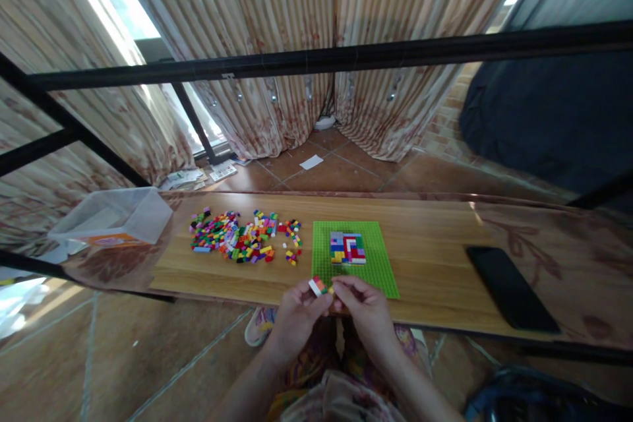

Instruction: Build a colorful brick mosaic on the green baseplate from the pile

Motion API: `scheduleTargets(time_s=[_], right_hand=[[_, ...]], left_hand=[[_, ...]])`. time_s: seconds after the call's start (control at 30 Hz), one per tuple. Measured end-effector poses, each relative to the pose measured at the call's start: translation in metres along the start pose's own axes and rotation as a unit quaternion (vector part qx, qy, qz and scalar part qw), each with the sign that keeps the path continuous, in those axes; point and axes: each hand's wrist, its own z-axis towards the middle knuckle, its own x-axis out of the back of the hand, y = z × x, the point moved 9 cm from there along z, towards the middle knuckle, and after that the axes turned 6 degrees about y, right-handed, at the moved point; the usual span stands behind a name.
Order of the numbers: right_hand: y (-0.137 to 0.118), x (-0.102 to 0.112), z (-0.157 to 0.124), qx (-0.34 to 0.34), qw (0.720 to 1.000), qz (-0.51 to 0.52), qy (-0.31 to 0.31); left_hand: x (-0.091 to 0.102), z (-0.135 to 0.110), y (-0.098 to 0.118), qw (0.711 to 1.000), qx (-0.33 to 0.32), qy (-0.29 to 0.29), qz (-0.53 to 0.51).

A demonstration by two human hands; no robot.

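Note:
Just in front of the green baseplate, my two hands meet over the near edge of the board. My left hand is closed on a short row of toy bricks, white, red and orange with a bit of green. My right hand pinches a small yellow brick against the row's right end; whether the two are joined I cannot tell. On the baseplate stands a block of built bricks in red, white, blue, yellow and grey.
Loose bricks in many colours lie spread left of the baseplate. A clear plastic box stands at the far left. On the right lies a black phone. A black metal bar crosses beyond the wooden board, before the curtains.

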Motion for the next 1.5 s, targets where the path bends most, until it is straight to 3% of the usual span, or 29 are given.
scheduleTargets(time_s=[0.17,0.6,0.77,1.03,1.17,1.27,1.37,1.5], right_hand=[[0.008,0.004,-0.005,-0.068,0.997,0.026,0.003],[0.005,0.002,-0.001,-0.081,0.996,0.011,-0.032],[0.005,0.003,-0.003,-0.092,0.995,0.031,-0.002],[0.0,0.006,-0.001,-0.132,0.986,0.104,0.02],[-0.016,0.024,0.018,-0.024,0.998,-0.004,0.054],[-0.036,0.035,0.036,0.088,0.986,-0.118,0.079],[-0.056,0.028,0.055,0.189,0.956,-0.219,0.046],[-0.069,0.004,0.076,0.304,0.883,-0.357,-0.002]], left_hand=[[-0.007,0.0,0.002,1.0,-0.011,-0.016,0.005],[-0.012,0.005,0.011,0.997,-0.054,-0.056,0.017],[-0.008,0.009,0.008,0.994,-0.088,-0.039,0.041],[0.002,0.011,0.013,0.995,-0.086,-0.014,0.039],[0.033,0.026,0.006,0.988,-0.126,0.053,0.076],[0.061,0.038,0.004,0.958,-0.185,0.126,0.177],[0.075,0.045,0.01,0.911,-0.246,0.155,0.292],[0.074,0.046,0.02,0.859,-0.315,0.155,0.372]])
